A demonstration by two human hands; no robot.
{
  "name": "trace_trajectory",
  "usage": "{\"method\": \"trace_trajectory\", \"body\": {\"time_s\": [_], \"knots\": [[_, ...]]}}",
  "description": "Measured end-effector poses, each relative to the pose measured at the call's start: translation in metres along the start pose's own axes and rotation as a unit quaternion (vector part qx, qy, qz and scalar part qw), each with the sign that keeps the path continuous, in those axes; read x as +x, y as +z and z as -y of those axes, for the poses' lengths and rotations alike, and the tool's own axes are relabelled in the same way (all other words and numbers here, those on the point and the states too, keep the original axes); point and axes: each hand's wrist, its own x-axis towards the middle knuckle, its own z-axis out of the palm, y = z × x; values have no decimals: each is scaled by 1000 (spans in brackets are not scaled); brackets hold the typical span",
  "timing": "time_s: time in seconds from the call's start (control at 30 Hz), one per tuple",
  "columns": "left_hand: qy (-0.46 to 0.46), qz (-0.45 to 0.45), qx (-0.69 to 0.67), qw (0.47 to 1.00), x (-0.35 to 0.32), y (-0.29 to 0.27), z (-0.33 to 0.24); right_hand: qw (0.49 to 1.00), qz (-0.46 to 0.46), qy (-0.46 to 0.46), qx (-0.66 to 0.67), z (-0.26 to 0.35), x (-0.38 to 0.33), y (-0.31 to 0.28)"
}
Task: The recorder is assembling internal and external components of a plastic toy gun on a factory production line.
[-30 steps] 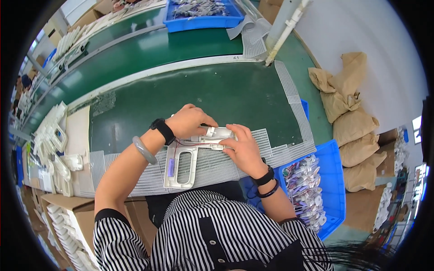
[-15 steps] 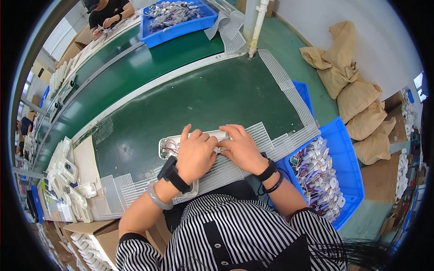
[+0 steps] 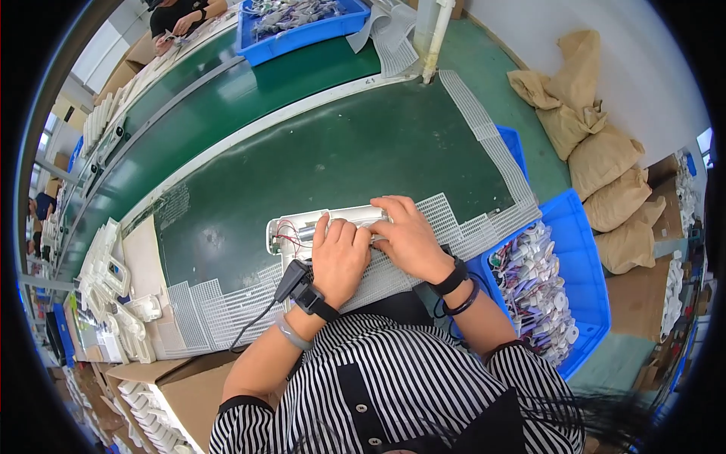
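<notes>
- Lying on the green counter (image 3: 393,144), at its near edge: white elongated housing (image 3: 321,227), open side up, red wires (image 3: 286,233) and a metal cylinder showing at its left end.
- Running left to right across the scene: long axis of the housing, left end bare, right part hidden under both hands.
- Pressing down on the middle of the housing: left hand (image 3: 338,261), fingers flat and together, grip closing over the top of the housing rather than wrapping round it.
- Resting on the right end of the housing: right hand (image 3: 411,238), fingers curled over the far edge, grip closing on that end; thumb side hidden, so fullness of the clasp not being told.
- Touching each other above the housing: fingertips of the two hands, left hand covering the middle, right hand nearer the right end.
- Lying under the housing and the wrists: white mesh matting (image 3: 227,303), spreading along the near edge.
- Standing just right of the right forearm: blue bin (image 3: 586,250) holding small white and grey parts.
- Stacking at the left edge: white plastic shells (image 3: 113,280), well apart from the hands.
</notes>
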Motion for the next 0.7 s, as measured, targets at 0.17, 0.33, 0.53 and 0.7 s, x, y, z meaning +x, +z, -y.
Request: {"method": "trace_trajectory", "body": {"time_s": [0.17,0.33,0.53,0.7], "knots": [[-55,51,-13,997,-4,-19,-9,999,26,-24,18,-6,2,-7],[-144,63,-95,983,-33,-83,9,998,-3,-70,8,-5,11,-54],[-273,-6,-84,958,-111,-114,39,969,216,-103,-55,9,91,-65],[-342,-61,-93,933,-159,-120,41,901,422,-87,40,-11,148,-7]]}}
